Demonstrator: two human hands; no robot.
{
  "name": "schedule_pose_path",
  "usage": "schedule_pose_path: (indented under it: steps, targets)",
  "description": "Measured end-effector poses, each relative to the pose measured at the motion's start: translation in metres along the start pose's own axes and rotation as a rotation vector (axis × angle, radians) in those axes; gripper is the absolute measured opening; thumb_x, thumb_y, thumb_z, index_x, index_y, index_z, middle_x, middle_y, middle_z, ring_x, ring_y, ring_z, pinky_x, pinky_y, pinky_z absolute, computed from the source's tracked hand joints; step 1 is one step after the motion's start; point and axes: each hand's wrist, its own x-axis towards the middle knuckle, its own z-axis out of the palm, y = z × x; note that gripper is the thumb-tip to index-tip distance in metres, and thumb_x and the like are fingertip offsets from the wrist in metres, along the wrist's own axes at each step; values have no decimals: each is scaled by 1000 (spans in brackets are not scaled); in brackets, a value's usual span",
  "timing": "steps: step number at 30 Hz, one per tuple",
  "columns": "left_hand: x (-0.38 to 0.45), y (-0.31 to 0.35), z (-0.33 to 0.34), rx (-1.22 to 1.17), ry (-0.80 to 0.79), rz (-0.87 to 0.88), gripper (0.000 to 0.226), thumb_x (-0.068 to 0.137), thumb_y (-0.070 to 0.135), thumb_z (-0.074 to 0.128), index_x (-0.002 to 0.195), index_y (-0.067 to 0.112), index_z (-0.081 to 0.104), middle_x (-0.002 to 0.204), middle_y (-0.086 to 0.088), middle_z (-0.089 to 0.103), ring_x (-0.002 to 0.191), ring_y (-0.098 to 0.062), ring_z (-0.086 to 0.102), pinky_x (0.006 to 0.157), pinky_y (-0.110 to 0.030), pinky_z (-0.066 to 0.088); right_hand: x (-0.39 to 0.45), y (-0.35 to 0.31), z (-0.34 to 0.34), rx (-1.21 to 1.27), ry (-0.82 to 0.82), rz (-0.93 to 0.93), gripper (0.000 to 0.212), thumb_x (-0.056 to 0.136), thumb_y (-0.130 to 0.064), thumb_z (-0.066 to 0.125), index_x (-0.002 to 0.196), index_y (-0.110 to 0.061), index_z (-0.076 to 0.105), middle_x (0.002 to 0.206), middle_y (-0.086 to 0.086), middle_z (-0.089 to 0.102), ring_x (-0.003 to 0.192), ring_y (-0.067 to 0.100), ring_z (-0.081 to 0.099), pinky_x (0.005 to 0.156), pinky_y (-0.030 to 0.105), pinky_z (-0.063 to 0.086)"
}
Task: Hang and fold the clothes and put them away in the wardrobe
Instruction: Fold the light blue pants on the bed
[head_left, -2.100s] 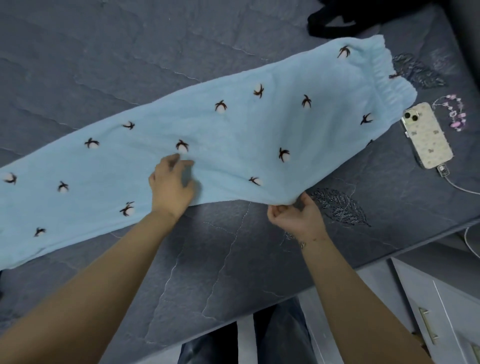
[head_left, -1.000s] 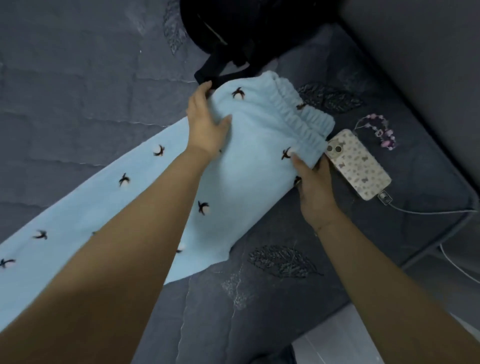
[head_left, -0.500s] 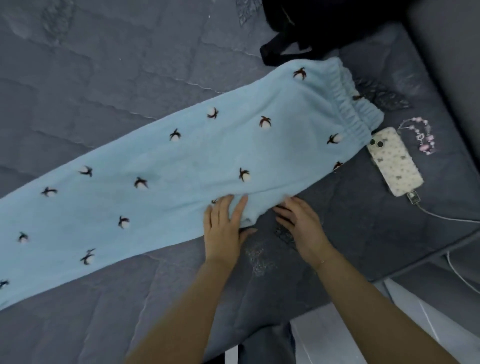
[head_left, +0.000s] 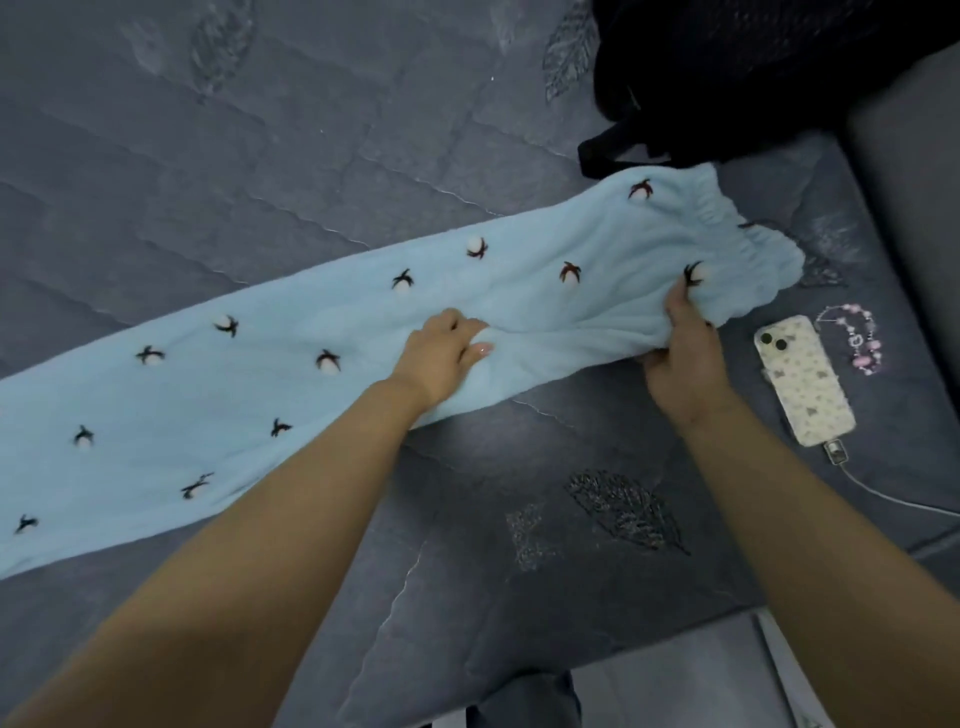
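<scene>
Both hands were on the light blue trousers, which lay stretched across the dark grey quilted bed from the lower left to the gathered waistband at the upper right. The left hand had its fingers curled into the cloth near the middle, bunching it, while the right hand gripped the near edge just below the waistband, fingers clamped on the fabric. A phone with a plugged-in cable lay just right of the trousers, a beaded strap beside it, and a black bag sat beyond the waistband.
</scene>
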Motion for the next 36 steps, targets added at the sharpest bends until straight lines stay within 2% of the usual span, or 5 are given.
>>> schedule_pose_path:
  steps: [8, 16, 21, 27, 36]
  targets:
    - [-53, -20, -18, -379, 230, -342, 15, 82, 19, 75, 83, 20, 60, 65, 10, 50, 68, -15, 55, 57, -17, 36, -79, 31, 73, -460, -403, -350, 22, 96, -22, 60, 113, -35, 65, 111, -22, 69, 111, 0, 62, 93, 18, 49]
    - [-174, -92, -51, -1940, 344, -663, 53, 97, 56, 39, 115, 12, 62, 109, -14, 71, 99, -26, 71, 82, -39, 60, -119, 168, 108, -1670, -930, -719, 75, 90, -10, 57, 154, -22, 20, 161, 0, 21, 150, 26, 11, 121, 47, -7]
    - [-164, -125, -58, -1572, 350, -655, 65, 86, 61, 58, 138, 24, 50, 132, -1, 62, 121, -25, 59, 103, -41, 45, -115, 189, 105, -1901, -1000, -750, 84, 91, -28, 56, 156, -27, 2, 164, -4, -2, 151, 19, -5, 121, 40, -10]
    - [-129, -131, -61, -962, 324, -584, 57, 81, 27, 78, 123, 20, 41, 114, 0, 61, 100, -16, 61, 82, -30, 55, -120, 151, 91, -1559, -1060, -785, 70, 90, -34, 54, 150, -16, 24, 159, 2, 17, 149, 20, 15, 123, 40, 4]
    - [-221, -238, -141, -1238, 402, -399, 71, 77, 18, 81, 140, 12, 47, 132, -7, 61, 120, -26, 60, 104, -46, 46, -107, 138, 115, -1821, -916, -1063, 71, 88, -47, 49, 152, -26, 27, 162, 3, 16, 150, 28, 11, 116, 64, 9]
